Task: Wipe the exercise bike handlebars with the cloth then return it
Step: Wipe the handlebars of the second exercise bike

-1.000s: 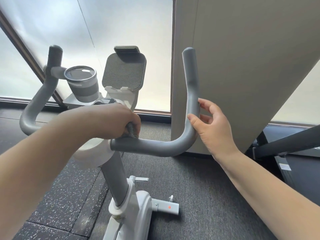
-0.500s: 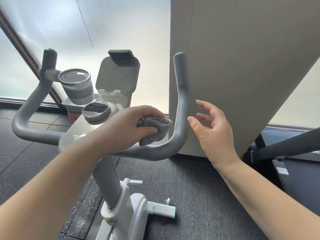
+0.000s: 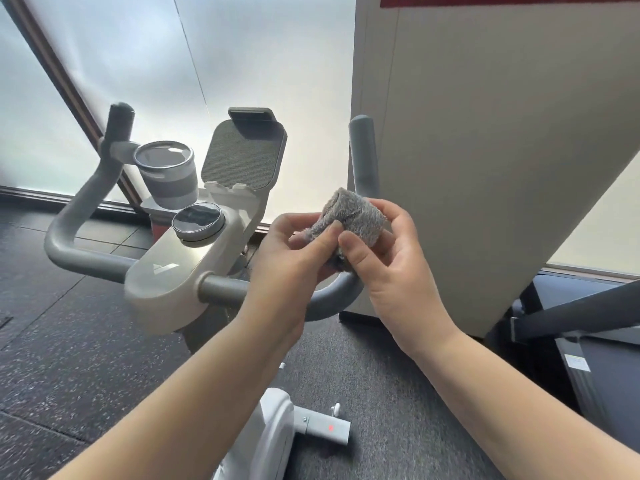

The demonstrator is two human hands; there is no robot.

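Note:
A small grey cloth (image 3: 356, 214), folded into a bundle, is held up in front of me, just above the bend of the right handlebar (image 3: 362, 157). My left hand (image 3: 294, 261) pinches its lower left part with thumb and fingers. My right hand (image 3: 391, 258) grips its right side, thumb across the front and fingers curled behind. The grey handlebars curve out from the white console (image 3: 180, 271); the left handlebar (image 3: 74, 216) rises at the far left. Neither hand touches the bars.
A grey cup (image 3: 168, 176) sits in a holder by the left bar, beside a round dial (image 3: 197, 220) and a tilted tablet holder (image 3: 244, 157). A beige pillar (image 3: 485, 150) stands close on the right. Another machine's frame (image 3: 571, 313) lies at lower right, on dark rubber flooring.
My left hand lifted the cloth off the right handlebar and up toward me. My right hand left the bar's upright part and took hold of the cloth's right side.

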